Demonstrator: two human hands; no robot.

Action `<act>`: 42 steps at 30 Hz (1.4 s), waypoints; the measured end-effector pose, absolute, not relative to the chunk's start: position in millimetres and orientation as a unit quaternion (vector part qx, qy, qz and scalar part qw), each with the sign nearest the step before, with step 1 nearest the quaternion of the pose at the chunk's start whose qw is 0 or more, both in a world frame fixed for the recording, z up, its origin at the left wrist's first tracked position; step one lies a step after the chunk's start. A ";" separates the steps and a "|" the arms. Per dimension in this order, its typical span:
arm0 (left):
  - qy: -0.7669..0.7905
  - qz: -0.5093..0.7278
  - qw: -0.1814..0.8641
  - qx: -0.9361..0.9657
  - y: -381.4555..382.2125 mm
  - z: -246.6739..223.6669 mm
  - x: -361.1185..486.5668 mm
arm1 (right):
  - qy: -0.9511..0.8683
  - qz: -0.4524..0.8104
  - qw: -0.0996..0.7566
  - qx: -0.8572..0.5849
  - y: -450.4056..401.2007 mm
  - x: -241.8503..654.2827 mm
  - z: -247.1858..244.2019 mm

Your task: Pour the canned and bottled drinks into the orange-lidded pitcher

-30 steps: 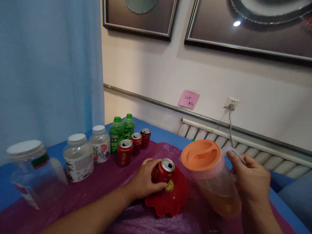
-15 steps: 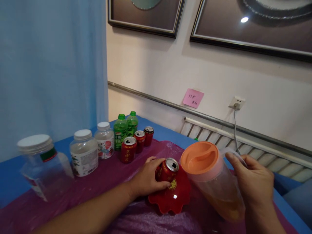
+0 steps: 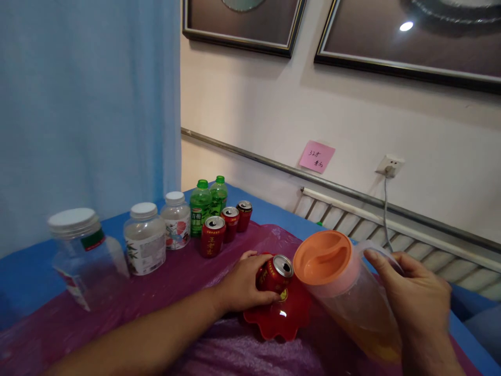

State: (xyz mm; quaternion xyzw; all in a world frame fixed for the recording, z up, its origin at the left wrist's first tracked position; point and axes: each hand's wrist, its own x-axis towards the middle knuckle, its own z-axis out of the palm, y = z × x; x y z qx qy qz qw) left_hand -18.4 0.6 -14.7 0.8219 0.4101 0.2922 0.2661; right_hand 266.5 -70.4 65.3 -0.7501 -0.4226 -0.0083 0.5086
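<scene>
My left hand [image 3: 245, 284] is closed around an open red can [image 3: 275, 274], which leans slightly to the right over a red scalloped dish [image 3: 277, 317]. Gripped by its handle, a clear pitcher [image 3: 362, 313] with an orange lid [image 3: 324, 257] hangs tilted to the left in my right hand [image 3: 417, 292]. Amber liquid lies low in the pitcher. The lid's edge is close beside the can's top; whether they touch I cannot tell. No stream of liquid shows between them.
Red cans [image 3: 213, 237], green bottles [image 3: 201, 206] and white-lidded clear jars [image 3: 145, 245] stand at the back left on purple plastic sheeting [image 3: 172, 292] over a blue table. A radiator [image 3: 438, 248] and wall socket [image 3: 390, 165] are behind, with a blue curtain [image 3: 90, 104] at left.
The whole view has shifted slightly, so most things appear further right. The can leans a little more toward the pitcher, and both hands keep their holds.
</scene>
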 end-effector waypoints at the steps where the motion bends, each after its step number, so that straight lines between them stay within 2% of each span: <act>1: 0.408 0.291 0.266 0.824 0.5 -14.7 -18.3 | -0.425 -0.013 0.506 -0.751 -70.1 266.7 64.3; 42: 0.392 0.300 0.284 0.822 0.0 -18.0 -17.9 | -0.441 -0.011 0.480 -0.759 -74.6 264.4 59.4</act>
